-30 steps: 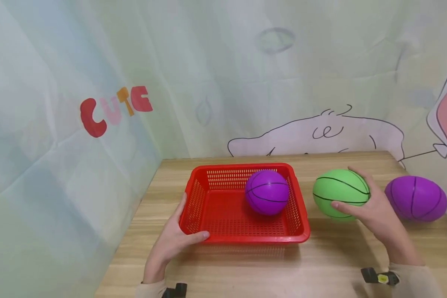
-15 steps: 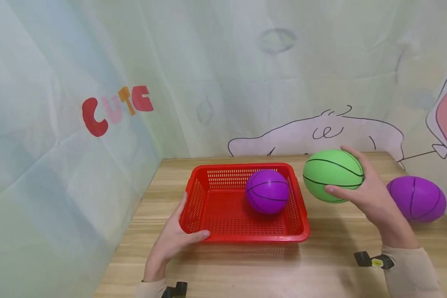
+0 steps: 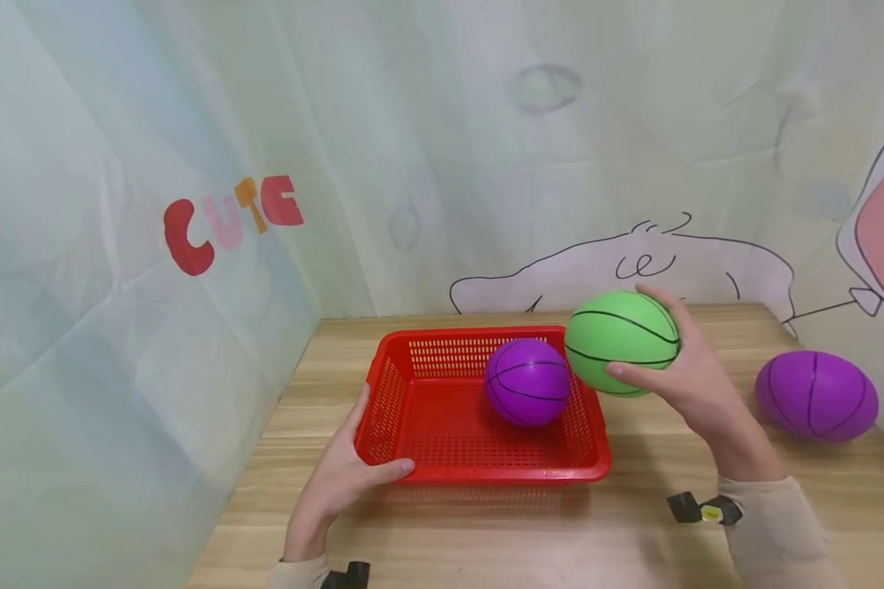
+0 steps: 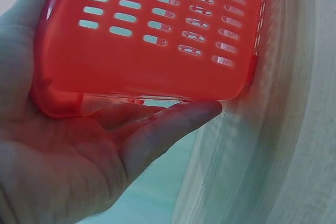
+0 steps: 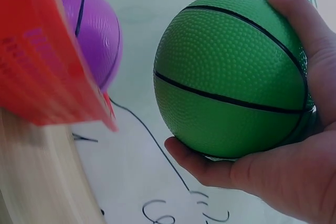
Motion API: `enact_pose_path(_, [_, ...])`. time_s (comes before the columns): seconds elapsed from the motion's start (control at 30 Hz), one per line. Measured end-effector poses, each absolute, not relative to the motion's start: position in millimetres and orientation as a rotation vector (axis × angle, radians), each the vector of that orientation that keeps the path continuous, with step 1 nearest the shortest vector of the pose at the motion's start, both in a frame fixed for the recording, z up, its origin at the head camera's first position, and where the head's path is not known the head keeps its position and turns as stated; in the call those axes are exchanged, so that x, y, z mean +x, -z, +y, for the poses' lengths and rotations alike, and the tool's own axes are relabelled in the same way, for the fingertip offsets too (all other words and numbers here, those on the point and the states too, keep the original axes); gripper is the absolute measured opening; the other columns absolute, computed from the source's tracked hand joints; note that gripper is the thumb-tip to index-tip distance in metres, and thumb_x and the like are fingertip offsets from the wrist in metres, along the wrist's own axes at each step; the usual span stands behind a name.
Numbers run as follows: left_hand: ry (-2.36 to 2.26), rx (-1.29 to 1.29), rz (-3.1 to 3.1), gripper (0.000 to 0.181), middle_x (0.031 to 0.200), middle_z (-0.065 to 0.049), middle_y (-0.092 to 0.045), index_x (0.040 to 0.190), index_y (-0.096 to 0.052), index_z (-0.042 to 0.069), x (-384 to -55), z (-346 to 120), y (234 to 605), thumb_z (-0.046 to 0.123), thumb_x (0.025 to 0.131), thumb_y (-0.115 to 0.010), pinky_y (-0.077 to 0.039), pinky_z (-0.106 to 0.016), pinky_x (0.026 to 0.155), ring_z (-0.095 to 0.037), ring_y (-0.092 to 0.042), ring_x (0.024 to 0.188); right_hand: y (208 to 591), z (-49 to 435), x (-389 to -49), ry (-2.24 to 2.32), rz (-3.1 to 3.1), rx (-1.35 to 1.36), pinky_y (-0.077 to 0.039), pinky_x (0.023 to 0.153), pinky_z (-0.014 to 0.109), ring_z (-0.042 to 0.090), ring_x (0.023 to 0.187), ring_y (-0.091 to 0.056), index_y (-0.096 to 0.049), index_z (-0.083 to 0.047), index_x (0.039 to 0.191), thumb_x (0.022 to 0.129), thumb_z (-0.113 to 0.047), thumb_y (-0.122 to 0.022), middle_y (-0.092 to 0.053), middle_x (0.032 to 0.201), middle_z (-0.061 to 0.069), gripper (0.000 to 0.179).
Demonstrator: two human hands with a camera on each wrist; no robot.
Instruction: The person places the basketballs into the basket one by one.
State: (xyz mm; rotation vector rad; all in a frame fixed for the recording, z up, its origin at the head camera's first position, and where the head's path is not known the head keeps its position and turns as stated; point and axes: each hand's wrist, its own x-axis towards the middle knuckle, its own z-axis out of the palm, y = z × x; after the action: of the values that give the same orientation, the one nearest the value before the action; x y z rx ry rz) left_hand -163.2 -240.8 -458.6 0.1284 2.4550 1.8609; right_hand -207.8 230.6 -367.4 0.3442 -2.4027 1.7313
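Soft light, strongest on upper surfaces, fills my head view, with a gleam on the purple ball (image 3: 528, 382), pale glare on the table (image 3: 516, 548) at six o'clock and a faint shadow under the basket (image 3: 486, 474). My left hand (image 4: 60, 166) looks dim in its wrist view, where the table bows at three o'clock. From my right wrist, the green ball (image 5: 226, 72) is crisp, the basket blurred at ten.

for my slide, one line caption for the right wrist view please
Fingers of the right hand grip a green ball near a red basket holding a purple ball.
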Motion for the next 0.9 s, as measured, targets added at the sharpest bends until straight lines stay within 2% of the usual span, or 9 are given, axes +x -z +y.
enact_pose_path(0.23, [-1.876,0.145,2.443,0.127,0.171,-0.009,-0.045,0.179,-0.019,0.039,-165.3,-242.5,459.1,0.023,0.082,-0.100,-0.062,-0.053,0.107,-0.040,-0.049,0.149,362.4,201.9,-210.7,-1.806,-2.393,0.396,-0.062,0.095,0.034,0.039,0.129,-0.061,-0.030,-0.046,0.172,0.090,-0.018,-0.095,-0.046,0.160,0.007,0.108])
enact_pose_path(0.53, [-1.875,0.128,2.452,0.128,0.171,-0.004,-0.045,0.178,-0.019,0.043,-163.9,-241.6,459.6,0.023,0.081,-0.101,-0.061,-0.052,0.108,-0.038,-0.050,0.149,362.1,165.9,-213.0,-1.871,-2.405,0.447,-0.058,0.105,0.056,0.041,0.134,-0.063,-0.032,-0.049,0.170,0.084,-0.024,-0.101,-0.050,0.159,0.008,0.113])
enact_pose_path(0.9, [-1.858,0.113,2.466,0.130,0.171,-0.004,-0.044,0.178,-0.017,0.042,-164.4,-240.8,459.1,0.023,0.080,-0.101,-0.062,-0.052,0.107,-0.038,-0.051,0.148,355.7,130.7,-214.6,-1.970,-2.353,0.538,-0.060,0.106,0.059,0.040,0.137,-0.061,-0.035,-0.042,0.170,0.081,-0.022,-0.101,-0.048,0.161,0.003,0.113])
